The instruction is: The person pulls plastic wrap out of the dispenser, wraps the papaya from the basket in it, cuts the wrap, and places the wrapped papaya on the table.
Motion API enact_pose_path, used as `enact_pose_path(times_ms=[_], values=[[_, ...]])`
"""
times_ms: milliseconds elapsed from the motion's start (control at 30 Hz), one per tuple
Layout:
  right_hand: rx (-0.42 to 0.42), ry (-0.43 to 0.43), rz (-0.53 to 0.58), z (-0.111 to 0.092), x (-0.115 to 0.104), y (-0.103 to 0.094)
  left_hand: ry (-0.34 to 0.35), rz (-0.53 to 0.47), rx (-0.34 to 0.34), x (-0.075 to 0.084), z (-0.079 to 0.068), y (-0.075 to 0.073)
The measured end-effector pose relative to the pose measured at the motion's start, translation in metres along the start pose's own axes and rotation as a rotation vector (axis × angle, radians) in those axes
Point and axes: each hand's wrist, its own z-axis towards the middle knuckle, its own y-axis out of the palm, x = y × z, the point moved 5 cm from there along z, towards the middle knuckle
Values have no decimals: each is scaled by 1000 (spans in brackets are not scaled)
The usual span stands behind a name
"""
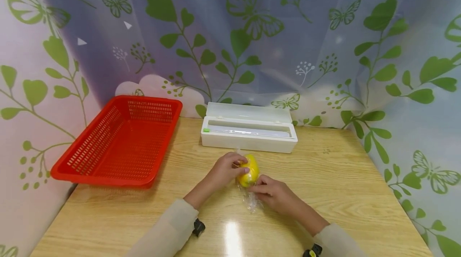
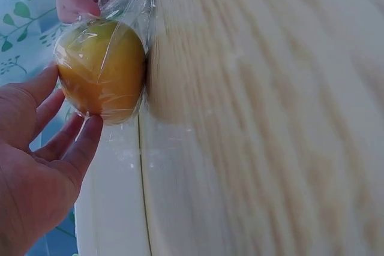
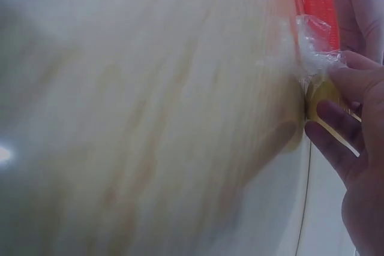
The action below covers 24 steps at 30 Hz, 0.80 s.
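A yellow fruit (image 1: 251, 171), its exact kind unclear, sits on the table wrapped in clear cling film (image 1: 253, 201). My left hand (image 1: 226, 169) holds the fruit from the left, thumb and fingertips against its wrapped sides. In the left wrist view the fruit (image 2: 102, 70) shows orange-yellow under the creased film. At its near end my right hand (image 1: 275, 193) pinches the bunched film between thumb and index finger, and a loose tail hangs toward me. The right wrist view shows the gathered film (image 3: 315, 34) by the right thumb, with the fruit partly hidden behind the fingers.
Just beyond the hands stands a white cling film box (image 1: 248, 141) with its lid raised, a roll (image 1: 248, 131) and a green tab inside. To the left is a red plastic basket (image 1: 165, 145). A patterned curtain (image 1: 306, 49) borders the wooden table (image 1: 335, 177).
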Motion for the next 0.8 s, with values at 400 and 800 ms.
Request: enact_pose_path(times_ms=[400,800], values=[[43,295,181,2,10,1,-5,2,5,1,-2,-1],[31,537,505,2,12,7,-23,8,10,-1,-3,-1]])
